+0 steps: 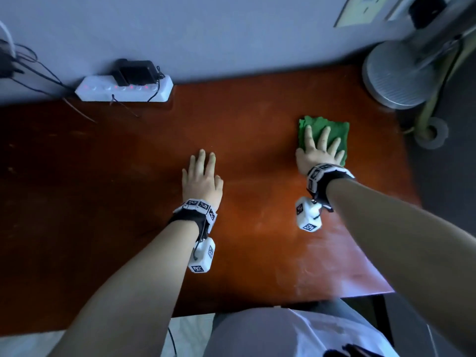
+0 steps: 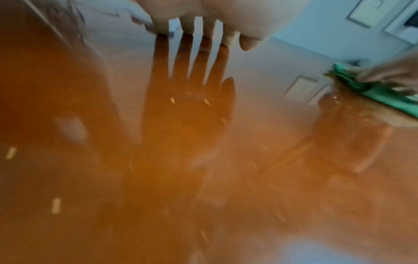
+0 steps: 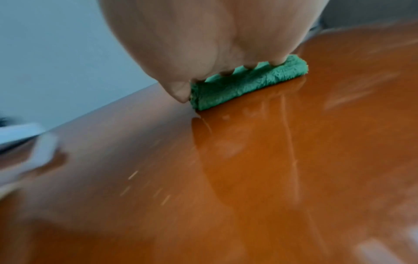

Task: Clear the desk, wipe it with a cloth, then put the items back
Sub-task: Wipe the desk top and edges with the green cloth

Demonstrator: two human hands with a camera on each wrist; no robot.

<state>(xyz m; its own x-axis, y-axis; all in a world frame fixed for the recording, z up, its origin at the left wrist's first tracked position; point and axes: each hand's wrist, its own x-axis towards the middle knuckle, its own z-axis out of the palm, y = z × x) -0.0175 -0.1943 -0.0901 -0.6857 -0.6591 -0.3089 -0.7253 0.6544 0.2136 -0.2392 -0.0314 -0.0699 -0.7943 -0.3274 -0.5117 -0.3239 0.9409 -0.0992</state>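
A folded green cloth (image 1: 334, 128) lies on the glossy brown desk (image 1: 244, 130), toward its far right part. My right hand (image 1: 318, 148) presses flat on the cloth with straight, spread fingers; in the right wrist view the palm (image 3: 203, 35) covers the top of the cloth (image 3: 237, 85). My left hand (image 1: 202, 173) lies flat on the bare desk near the middle, fingers straight, holding nothing. In the left wrist view its fingertips (image 2: 187, 28) touch the desk (image 2: 203, 160), and the cloth (image 2: 371, 89) shows at the right edge.
A white power strip (image 1: 123, 90) with a black adapter (image 1: 135, 70) and cables sits at the desk's back edge against the wall. A fan's round grey base (image 1: 401, 73) stands off the back right corner. The desk's right edge (image 1: 407, 176) is close to the cloth.
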